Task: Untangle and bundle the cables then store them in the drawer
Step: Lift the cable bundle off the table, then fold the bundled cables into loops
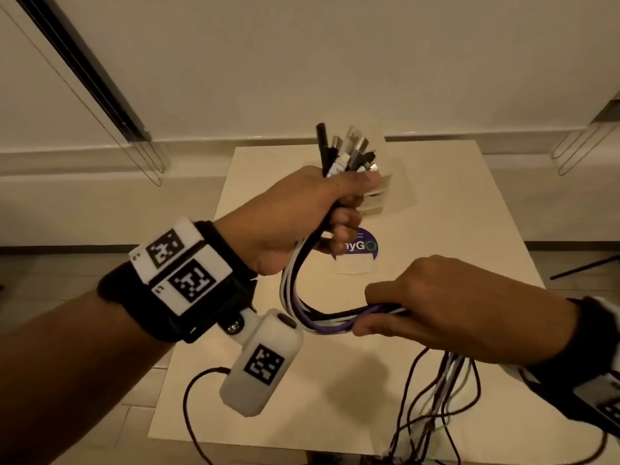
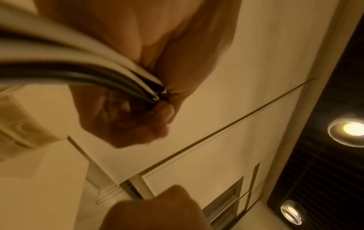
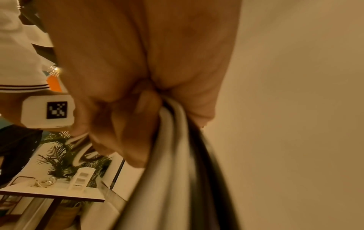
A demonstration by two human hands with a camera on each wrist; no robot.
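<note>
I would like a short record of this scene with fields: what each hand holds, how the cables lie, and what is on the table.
left hand: left hand grips the cables just below their connector ends, which point up
right hand: right hand grips the same cables lower down
cable shape: curved between the hands; loose ends hang below the right hand
table: white table with a purple sticker and a clear drawer unit
bundling: not yet tied

Indoor room, perhaps an office or home, plain cream wall (image 1: pixel 302 62) beyond the hands, square white table (image 1: pixel 453 213) beneath them, recessed round ceiling lights (image 2: pixel 350 130) above
</note>
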